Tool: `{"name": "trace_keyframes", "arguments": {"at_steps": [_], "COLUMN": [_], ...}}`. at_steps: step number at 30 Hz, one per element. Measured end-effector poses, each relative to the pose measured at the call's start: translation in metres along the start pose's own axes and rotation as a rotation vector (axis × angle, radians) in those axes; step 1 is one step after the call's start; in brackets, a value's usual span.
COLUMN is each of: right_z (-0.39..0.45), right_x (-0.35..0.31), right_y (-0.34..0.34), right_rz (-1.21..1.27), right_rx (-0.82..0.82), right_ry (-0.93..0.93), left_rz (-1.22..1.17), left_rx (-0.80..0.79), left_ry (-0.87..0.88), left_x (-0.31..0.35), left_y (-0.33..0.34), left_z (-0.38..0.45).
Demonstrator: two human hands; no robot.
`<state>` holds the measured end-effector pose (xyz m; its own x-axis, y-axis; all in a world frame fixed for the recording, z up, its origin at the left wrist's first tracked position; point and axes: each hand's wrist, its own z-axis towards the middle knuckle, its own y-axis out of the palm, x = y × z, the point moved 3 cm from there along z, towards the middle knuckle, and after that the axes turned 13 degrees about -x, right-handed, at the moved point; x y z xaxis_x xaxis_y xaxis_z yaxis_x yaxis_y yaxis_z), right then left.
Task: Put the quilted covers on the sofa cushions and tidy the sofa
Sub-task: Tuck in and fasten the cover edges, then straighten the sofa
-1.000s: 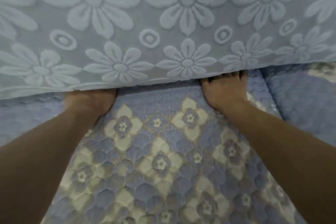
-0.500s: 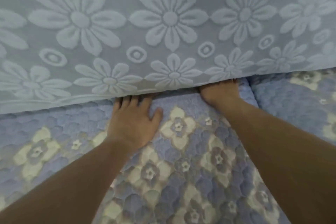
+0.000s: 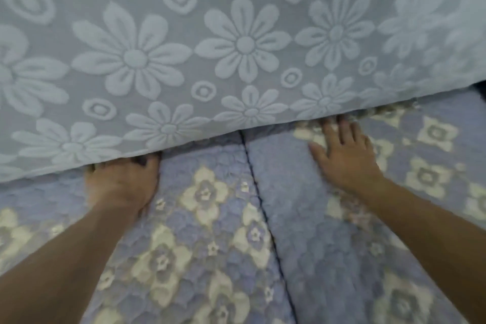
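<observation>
While two quilted covers (image 3: 210, 218) already lie on the seat cushions, the left hand (image 3: 123, 181) curls its fingers into the crease under the back cushion (image 3: 184, 47), apparently tucking cloth. The right hand (image 3: 344, 155) lies flat and empty on the neighbouring cover; it likely must push that edge in next.

A pale blue-grey fabric with raised daisy flowers and oval rings (image 3: 236, 45) fills the whole upper part of the view, like a backrest. A small dark gap (image 3: 482, 91) shows at the far right edge. The light is soft and even.
</observation>
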<state>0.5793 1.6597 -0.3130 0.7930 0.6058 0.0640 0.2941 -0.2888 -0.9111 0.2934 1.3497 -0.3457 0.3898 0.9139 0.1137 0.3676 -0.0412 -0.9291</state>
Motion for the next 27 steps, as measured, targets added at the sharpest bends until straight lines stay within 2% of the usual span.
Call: {"name": "trace_keyframes", "arguments": {"at_steps": [1, 4, 6, 8, 10, 13, 15, 16, 18, 19, 21, 23, 25, 27], "right_z": [0.012, 0.019, 0.010, 0.004, 0.007, 0.021, 0.036, 0.044, 0.052, 0.050, 0.041, 0.026, 0.022, 0.040], "right_x": [0.008, -0.012, -0.029, -0.039, -0.043, -0.059, -0.076, -0.085, -0.093, -0.098, -0.072, -0.016, 0.053, 0.125], "right_y": [0.003, 0.007, 0.005, 0.005, 0.001, -0.003, -0.004, -0.006, -0.010, -0.010, -0.010, -0.003, 0.002, -0.002], "right_rz": [0.011, 0.000, -0.027, -0.105, -0.133, -0.081, -0.035, -0.003, 0.059, 0.075, 0.021, -0.074, -0.038, 0.040], "right_rx": [-0.047, 0.008, 0.049, 0.039, 0.070, 0.036, 0.056, 0.083, 0.096, 0.078, 0.023, -0.025, -0.047, -0.032], "right_ry": [0.002, -0.024, -0.169, -0.328, -0.386, -0.361, -0.307, -0.285, -0.269, -0.303, -0.423, -0.482, -0.343, -0.091], "left_rz": [0.028, 0.111, 0.032, 0.106, 0.127, 0.182, 0.026, -0.063, -0.011, 0.063, 0.057, 0.033, 0.083, 0.156], "left_rx": [-0.013, -0.084, -0.090, -0.105, -0.137, -0.082, -0.093, -0.060, -0.030, -0.086, -0.113, -0.082, -0.136, -0.145], "left_ry": [-0.022, -0.054, -0.055, 0.089, 0.176, 0.059, -0.046, -0.037, 0.197, 0.344, 0.535, 0.553, 0.463, 0.341], "left_x": [0.002, 0.026, 0.051, 0.067, 0.068, 0.069, 0.093, 0.106, 0.141, 0.149, 0.185, 0.224, 0.261, 0.297], "left_y": [0.006, 0.014, 0.009, 0.004, 0.003, 0.003, 0.007, 0.013, 0.036, 0.048, 0.053, 0.047, 0.028, 0.023], "left_z": [-0.004, -0.030, -0.038, -0.025, -0.001, 0.012, -0.024, -0.047, -0.101, -0.117, -0.113, -0.079, -0.046, -0.032]}}
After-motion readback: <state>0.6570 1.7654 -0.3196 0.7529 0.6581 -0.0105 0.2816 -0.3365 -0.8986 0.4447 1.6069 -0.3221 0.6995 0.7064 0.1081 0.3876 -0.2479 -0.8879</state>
